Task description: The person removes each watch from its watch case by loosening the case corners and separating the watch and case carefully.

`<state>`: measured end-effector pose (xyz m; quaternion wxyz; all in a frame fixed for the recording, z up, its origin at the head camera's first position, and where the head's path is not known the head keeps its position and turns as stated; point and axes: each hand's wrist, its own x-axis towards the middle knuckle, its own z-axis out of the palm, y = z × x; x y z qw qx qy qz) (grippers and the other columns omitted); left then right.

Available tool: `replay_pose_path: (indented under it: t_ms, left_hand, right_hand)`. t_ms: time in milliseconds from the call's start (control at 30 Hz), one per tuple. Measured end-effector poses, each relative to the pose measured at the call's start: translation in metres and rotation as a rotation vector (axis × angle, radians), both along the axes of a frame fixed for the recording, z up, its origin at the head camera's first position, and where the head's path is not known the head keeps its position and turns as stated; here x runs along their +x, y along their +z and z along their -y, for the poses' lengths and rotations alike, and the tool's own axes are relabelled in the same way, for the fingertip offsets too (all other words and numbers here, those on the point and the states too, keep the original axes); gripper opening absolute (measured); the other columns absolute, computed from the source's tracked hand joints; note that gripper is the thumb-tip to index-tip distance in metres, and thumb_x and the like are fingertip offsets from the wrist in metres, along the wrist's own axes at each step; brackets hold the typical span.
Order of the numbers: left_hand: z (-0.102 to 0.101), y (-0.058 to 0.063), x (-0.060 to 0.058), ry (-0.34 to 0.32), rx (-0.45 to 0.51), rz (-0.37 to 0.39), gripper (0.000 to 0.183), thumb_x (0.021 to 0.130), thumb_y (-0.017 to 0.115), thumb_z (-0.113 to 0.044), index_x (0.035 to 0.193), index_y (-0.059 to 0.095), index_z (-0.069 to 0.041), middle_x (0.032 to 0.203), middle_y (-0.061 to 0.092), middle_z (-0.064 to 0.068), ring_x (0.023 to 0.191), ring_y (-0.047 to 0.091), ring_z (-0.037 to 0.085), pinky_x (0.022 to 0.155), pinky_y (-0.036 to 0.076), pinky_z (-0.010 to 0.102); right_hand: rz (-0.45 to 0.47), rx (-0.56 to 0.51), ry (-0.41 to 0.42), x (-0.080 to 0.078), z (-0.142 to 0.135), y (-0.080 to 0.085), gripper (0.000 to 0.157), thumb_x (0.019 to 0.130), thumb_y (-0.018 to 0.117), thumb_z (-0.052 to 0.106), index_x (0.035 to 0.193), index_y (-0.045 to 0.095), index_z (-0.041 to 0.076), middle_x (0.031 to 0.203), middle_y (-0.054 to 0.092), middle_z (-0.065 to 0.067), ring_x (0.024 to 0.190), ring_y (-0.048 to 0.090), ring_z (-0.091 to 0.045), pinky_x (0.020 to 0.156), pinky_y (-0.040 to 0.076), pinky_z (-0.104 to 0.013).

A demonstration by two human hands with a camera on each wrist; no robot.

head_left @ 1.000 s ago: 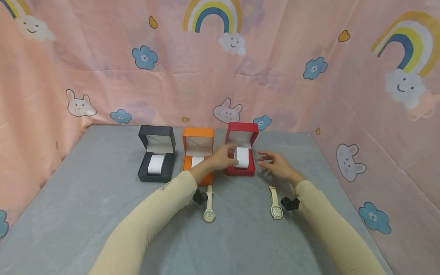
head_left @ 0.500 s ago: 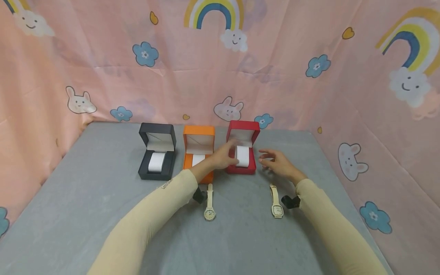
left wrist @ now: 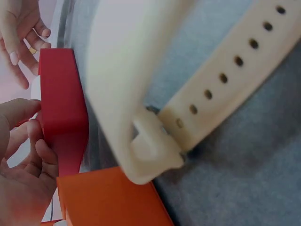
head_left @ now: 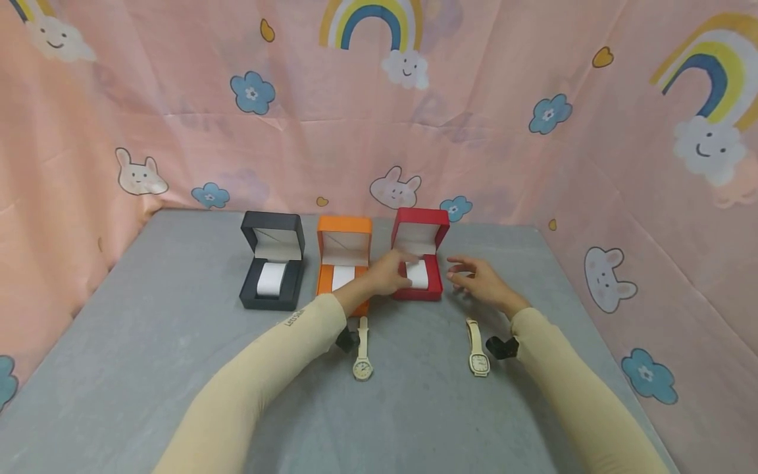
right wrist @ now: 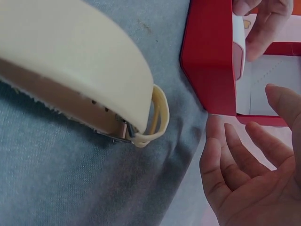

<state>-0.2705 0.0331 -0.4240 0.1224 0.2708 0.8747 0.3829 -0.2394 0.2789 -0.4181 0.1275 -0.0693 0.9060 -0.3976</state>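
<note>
The red watch box (head_left: 435, 280) stands with its lid up, a white watch cushion (head_left: 418, 274) inside its base. My left hand (head_left: 387, 273) reaches over the box's left side, its thumb and fingers about the cushion's left end. My right hand (head_left: 481, 283) hovers just right of the red box, fingers relaxed and apart, holding nothing. Two cream watches lie on the table: a round one (head_left: 362, 367) below my left wrist, and a squarish one (head_left: 479, 363) below my right hand. Their straps loom large in the wrist views.
An orange watch box (head_left: 345, 224) stands left of the red one, partly hidden by my left hand and wrist. Farther left is a black watch box (head_left: 271, 304); both are open with white cushions inside. A pink patterned cloth (head_left: 331, 145) hangs behind the grey table (head_left: 148, 342).
The white cushion in the red box stood taller before and now sits lower in it. My left fingers have shifted over its top left. The right hand has stayed put.
</note>
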Motion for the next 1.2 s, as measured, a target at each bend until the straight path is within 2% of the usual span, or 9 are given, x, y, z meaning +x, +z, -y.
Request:
replay_pose_path:
  t_ms: [400, 600, 800, 1000, 1200]
  left_hand:
    - [-0.006, 0.000, 0.002, 0.054, -0.051, -0.007, 0.057, 0.088, 0.076, -0.007, 0.142, 0.059, -0.010, 0.141, 0.054, 0.012, 0.123, 0.050, 0.025, 0.101, 0.052, 0.038]
    - [-0.003, 0.002, 0.003, 0.045, -0.047, -0.021, 0.053, 0.091, 0.074, -0.014, 0.142, 0.059, -0.010, 0.140, 0.055, 0.011, 0.123, 0.051, 0.024, 0.104, 0.051, 0.039]
    - [0.003, 0.010, 0.008, 0.021, 0.029, 0.005, 0.048, 0.095, 0.069, -0.015, 0.141, 0.058, -0.006, 0.140, 0.058, 0.012, 0.126, 0.052, 0.026, 0.109, 0.048, 0.042]
    - [0.013, 0.018, 0.016, 0.009, 0.109, 0.062, 0.044, 0.098, 0.064, -0.016, 0.141, 0.057, -0.007, 0.140, 0.059, 0.013, 0.125, 0.056, 0.027, 0.102, 0.054, 0.041]
    - [0.023, 0.025, 0.021, -0.002, 0.147, 0.046, 0.040, 0.099, 0.061, -0.015, 0.138, 0.059, -0.007, 0.137, 0.062, 0.015, 0.116, 0.061, 0.030, 0.098, 0.055, 0.042]
  right_hand:
    - [0.003, 0.014, 0.000, 0.000, 0.001, 0.001, 0.055, 0.103, 0.058, 0.020, 0.152, 0.041, 0.001, 0.141, 0.055, -0.028, 0.100, 0.067, -0.033, 0.084, 0.057, -0.035]
    - [-0.003, 0.013, 0.006, 0.003, 0.002, 0.001, 0.055, 0.103, 0.058, 0.019, 0.152, 0.041, 0.000, 0.141, 0.055, -0.029, 0.100, 0.067, -0.034, 0.085, 0.058, -0.038]
    - [-0.001, 0.003, 0.010, 0.008, -0.001, 0.001, 0.055, 0.103, 0.058, 0.019, 0.152, 0.040, 0.000, 0.142, 0.054, -0.029, 0.101, 0.067, -0.033, 0.085, 0.058, -0.038]
    - [-0.040, -0.013, -0.005, 0.013, -0.004, 0.002, 0.054, 0.103, 0.058, 0.018, 0.151, 0.041, -0.001, 0.139, 0.056, -0.030, 0.099, 0.068, -0.034, 0.080, 0.057, -0.035]
    - [-0.050, -0.013, -0.015, 0.017, -0.003, 0.001, 0.054, 0.103, 0.058, 0.019, 0.151, 0.043, 0.000, 0.139, 0.057, -0.028, 0.105, 0.068, -0.035, 0.084, 0.057, -0.037]
